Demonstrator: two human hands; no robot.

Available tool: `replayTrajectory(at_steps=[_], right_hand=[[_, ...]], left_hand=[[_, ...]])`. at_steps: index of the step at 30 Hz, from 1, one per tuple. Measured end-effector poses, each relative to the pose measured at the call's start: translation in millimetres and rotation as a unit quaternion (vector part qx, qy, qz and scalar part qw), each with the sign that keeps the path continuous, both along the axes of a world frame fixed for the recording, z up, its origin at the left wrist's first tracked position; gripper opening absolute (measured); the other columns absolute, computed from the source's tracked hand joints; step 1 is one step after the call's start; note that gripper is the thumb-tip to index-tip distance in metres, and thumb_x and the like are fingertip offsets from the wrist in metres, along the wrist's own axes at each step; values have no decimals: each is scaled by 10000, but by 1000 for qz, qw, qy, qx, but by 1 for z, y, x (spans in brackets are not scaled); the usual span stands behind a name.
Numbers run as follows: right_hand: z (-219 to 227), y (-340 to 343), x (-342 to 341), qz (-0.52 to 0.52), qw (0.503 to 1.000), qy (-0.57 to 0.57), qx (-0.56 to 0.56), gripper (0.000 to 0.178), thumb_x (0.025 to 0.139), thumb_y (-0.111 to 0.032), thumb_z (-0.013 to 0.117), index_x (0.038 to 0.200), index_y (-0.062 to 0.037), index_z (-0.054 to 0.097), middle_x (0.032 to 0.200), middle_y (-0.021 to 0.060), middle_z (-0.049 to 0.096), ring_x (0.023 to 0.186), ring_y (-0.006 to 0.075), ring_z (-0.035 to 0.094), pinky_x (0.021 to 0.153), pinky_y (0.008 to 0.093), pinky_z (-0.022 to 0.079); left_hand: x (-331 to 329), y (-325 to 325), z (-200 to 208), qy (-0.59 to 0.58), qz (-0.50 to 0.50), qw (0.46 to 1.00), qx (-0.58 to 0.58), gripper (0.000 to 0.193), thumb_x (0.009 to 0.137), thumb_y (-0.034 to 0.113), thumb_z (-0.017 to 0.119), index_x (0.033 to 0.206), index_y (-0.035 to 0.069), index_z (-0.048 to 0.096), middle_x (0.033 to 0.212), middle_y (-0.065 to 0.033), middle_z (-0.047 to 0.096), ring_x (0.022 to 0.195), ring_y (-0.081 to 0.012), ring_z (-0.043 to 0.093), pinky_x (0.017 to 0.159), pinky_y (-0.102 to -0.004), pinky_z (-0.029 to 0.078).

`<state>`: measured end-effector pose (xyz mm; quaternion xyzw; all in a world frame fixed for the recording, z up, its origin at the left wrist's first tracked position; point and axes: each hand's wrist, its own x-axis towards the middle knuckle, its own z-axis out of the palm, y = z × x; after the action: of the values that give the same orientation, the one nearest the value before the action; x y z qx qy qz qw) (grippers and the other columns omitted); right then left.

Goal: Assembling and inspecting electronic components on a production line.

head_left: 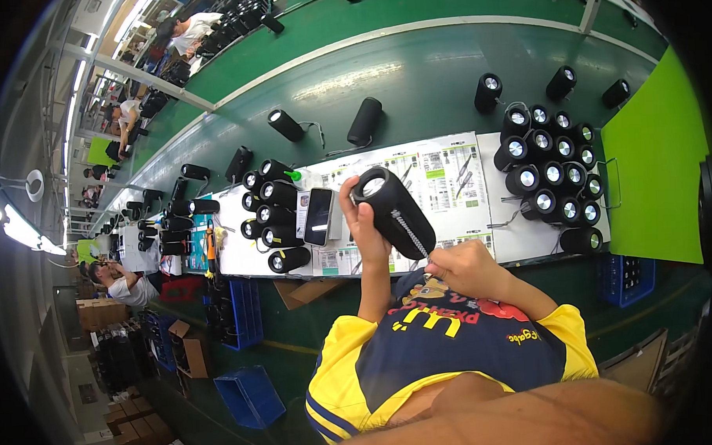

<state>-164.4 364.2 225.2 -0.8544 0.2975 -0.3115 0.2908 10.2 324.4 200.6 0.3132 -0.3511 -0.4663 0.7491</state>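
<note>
A black cylindrical speaker [396,203] with a silver round end is held tilted above the near edge of the bench. My left hand [367,228] is closed around its left side, thumb near the silver end. Along the speaker's body runs a grey-and-white braided cord [412,233]. At the speaker's lower end, my right hand [469,266] pinches the cord; its fingertips partly hide the cord's end. Beneath the speaker lie printed paper sheets [456,180]. A phone [318,216] with a dark screen rests left of my left hand.
Many similar speakers stand grouped on the right [554,172], and several lie at left [276,213]. Loose speakers [365,122] are on the green surface beyond. A bright green panel [660,173] closes the right side. Blue crates [250,396] sit below. Other people work far left.
</note>
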Motion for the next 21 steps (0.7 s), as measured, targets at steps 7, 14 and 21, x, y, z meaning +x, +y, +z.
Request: replayTrajectory(at_steps=[7,14,21], right_hand=[[-12,-10,-14,115,976,130,135,367,796,-293,605,1054,-36,561,833,137,611,767,279,607,658,350,476],[-37,-28,-24,-61,905,-196,373,423,878,-189,506,1250,-60,352,1008,83,548,814,137,541,708,265,453],[-23,-22,8,119,661,-347,655,781,788,-593,499,1314,-77,240,1092,164,510,840,276,612,650,365,536]], left_hand=[[24,0,5,154,1,985,78,377,927,391,402,1189,121,382,1043,-116,548,866,-225,598,757,-340,513],[14,8,2,241,-55,966,79,367,938,369,384,1206,118,380,1069,-97,555,914,-188,588,788,-322,504],[5,7,-12,276,-128,945,125,379,939,354,386,1226,108,359,1112,-91,522,970,-185,557,827,-329,475]])
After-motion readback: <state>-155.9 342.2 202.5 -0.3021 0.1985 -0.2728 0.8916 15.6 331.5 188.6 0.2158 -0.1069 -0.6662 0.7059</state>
